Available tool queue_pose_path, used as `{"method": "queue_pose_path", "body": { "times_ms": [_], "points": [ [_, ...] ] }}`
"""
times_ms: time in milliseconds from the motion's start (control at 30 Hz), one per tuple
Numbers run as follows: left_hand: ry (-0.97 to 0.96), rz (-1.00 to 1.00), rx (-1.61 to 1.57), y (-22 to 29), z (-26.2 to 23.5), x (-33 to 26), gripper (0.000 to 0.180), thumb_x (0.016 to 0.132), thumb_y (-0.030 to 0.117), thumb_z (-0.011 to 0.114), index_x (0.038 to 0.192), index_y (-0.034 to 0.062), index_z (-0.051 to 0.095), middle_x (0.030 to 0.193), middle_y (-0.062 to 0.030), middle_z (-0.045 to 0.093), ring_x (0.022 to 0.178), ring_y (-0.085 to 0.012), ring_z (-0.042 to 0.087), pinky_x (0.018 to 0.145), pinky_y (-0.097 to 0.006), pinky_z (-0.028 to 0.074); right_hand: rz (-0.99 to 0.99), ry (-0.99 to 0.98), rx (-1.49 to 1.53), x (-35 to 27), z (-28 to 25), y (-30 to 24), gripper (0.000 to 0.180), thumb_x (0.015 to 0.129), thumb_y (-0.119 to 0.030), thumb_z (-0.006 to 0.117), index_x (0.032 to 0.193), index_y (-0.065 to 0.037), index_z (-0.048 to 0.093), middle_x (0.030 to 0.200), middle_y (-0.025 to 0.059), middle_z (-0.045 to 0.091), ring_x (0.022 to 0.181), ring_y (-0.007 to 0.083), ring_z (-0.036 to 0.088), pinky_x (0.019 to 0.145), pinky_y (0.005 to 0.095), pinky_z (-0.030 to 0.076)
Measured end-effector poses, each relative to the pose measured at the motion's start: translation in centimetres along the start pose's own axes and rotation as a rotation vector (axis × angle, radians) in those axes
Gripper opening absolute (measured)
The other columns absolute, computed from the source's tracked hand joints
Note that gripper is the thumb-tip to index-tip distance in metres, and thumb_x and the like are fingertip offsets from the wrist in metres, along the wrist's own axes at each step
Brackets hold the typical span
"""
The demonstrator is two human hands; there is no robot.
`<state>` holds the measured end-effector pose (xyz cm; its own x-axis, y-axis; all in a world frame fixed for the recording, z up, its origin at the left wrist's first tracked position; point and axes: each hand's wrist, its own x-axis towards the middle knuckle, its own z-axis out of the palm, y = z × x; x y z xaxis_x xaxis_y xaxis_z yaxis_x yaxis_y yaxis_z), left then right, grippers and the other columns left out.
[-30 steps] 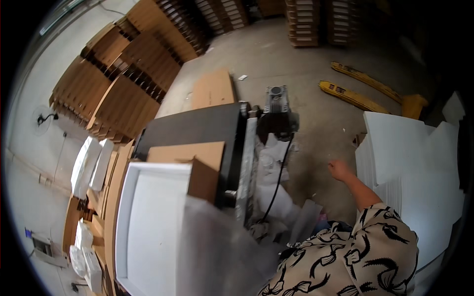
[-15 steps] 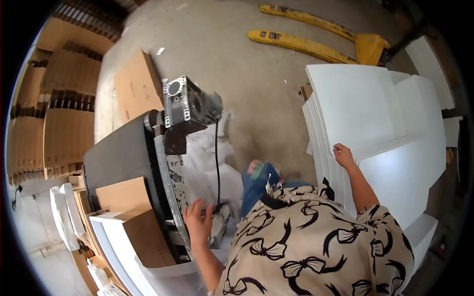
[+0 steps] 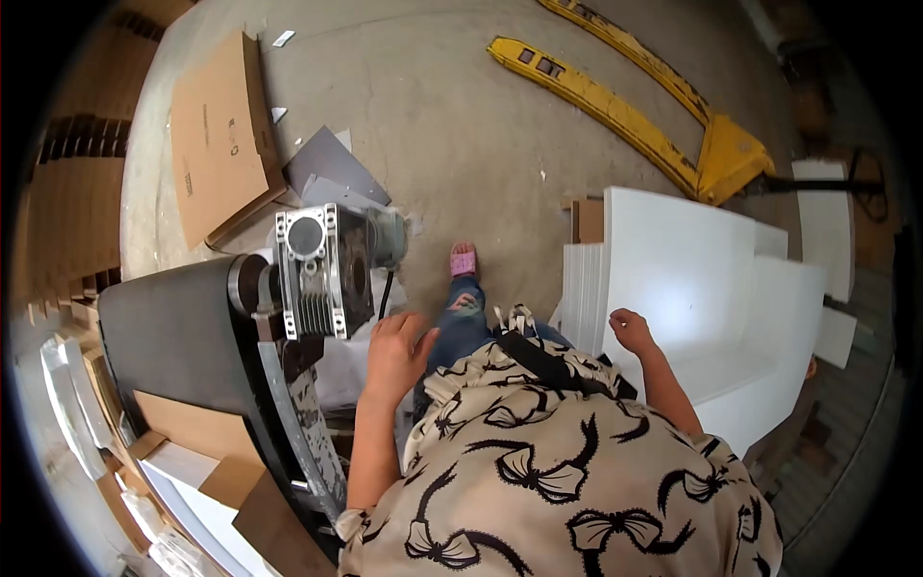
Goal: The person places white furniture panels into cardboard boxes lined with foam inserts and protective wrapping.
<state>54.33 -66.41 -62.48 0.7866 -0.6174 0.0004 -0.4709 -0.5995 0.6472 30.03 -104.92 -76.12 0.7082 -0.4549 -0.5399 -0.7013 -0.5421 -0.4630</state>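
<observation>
My left hand (image 3: 396, 354) is raised beside the conveyor's end, its fingers stretched out and thumb apart, holding nothing. Nearest to it is a metal gearbox with a motor (image 3: 310, 274), mounted at the end of a black conveyor belt (image 3: 178, 322). My right hand (image 3: 631, 331), fingers curled in with nothing visible in them, hovers over or rests near a stack of white panels (image 3: 692, 274); whether it touches them I cannot tell. An open cardboard box (image 3: 274, 514) with white sheets inside sits on the near part of the conveyor.
A yellow pallet jack (image 3: 615, 111) stands on the floor at the far right. A flat cardboard box (image 3: 219, 139) and a grey sheet (image 3: 338, 165) lie beyond the gearbox. Stacked cardboard (image 3: 72, 212) lines the left. A black cable (image 3: 386, 291) hangs from the motor.
My body has moved forward, a foot now showing ahead. The gearbox and white panels sit lower in view. My left hand has come up beside the gearbox; my right remains by the panels.
</observation>
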Motion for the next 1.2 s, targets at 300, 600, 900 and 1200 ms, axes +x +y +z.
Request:
{"method": "queue_pose_path", "body": {
  "times_ms": [300, 600, 900, 1200],
  "points": [
    [-0.229, -0.055, -0.134, -2.6, 1.0, 19.2, 0.021, 0.076, 0.016, 0.066, 0.091, 0.0019, 0.060, 0.083, -0.0150, 0.060, 0.064, -0.0300, 0.056, 0.059, -0.035, 0.045, 0.097, 0.038, 0.185, 15.4, -7.9, -8.3, 0.022, 0.082, -0.022, 0.055, 0.091, -0.004, 0.063, 0.082, 0.0125, 0.065, 0.076, 0.0254, 0.063, 0.069, 0.0328, 0.049],
    [-0.495, -0.772, -0.857, -8.5, 6.9, 26.8, 0.054, 0.087, 0.046, 0.049, 0.118, 0.0015, 0.052, 0.112, -0.0118, 0.057, 0.100, -0.0187, 0.052, 0.085, -0.028, 0.040, -0.163, -0.258, -0.287, 40.1, -15.8, -6.3, 0.020, 0.072, -0.022, 0.055, 0.074, -0.004, 0.063, 0.075, 0.0199, 0.061, 0.072, 0.0376, 0.058, 0.065, 0.0426, 0.047],
    [0.038, -0.942, -1.036, -9.9, 0.5, 37.2, 0.040, 0.087, 0.033, 0.056, 0.111, 0.0015, 0.058, 0.099, -0.0027, 0.060, 0.088, -0.0081, 0.052, 0.074, -0.023, 0.043, -0.189, -0.047, -0.094, 64.0, -25.4, -28.4, 0.021, 0.081, -0.020, 0.053, 0.080, -0.001, 0.061, 0.063, 0.0062, 0.057, 0.055, 0.0150, 0.054, 0.054, 0.0313, 0.044],
    [0.242, -0.839, -0.605, -28.1, -8.0, 43.1, 0.040, 0.079, 0.037, 0.062, 0.102, 0.0032, 0.061, 0.093, -0.0141, 0.064, 0.085, -0.0244, 0.061, 0.074, -0.032, 0.047, -0.454, -0.476, -0.462, 68.9, -11.3, -49.1, 0.023, 0.078, -0.023, 0.056, 0.079, -0.001, 0.062, 0.067, 0.0112, 0.061, 0.063, 0.0202, 0.059, 0.059, 0.0351, 0.046]
  ]
}}
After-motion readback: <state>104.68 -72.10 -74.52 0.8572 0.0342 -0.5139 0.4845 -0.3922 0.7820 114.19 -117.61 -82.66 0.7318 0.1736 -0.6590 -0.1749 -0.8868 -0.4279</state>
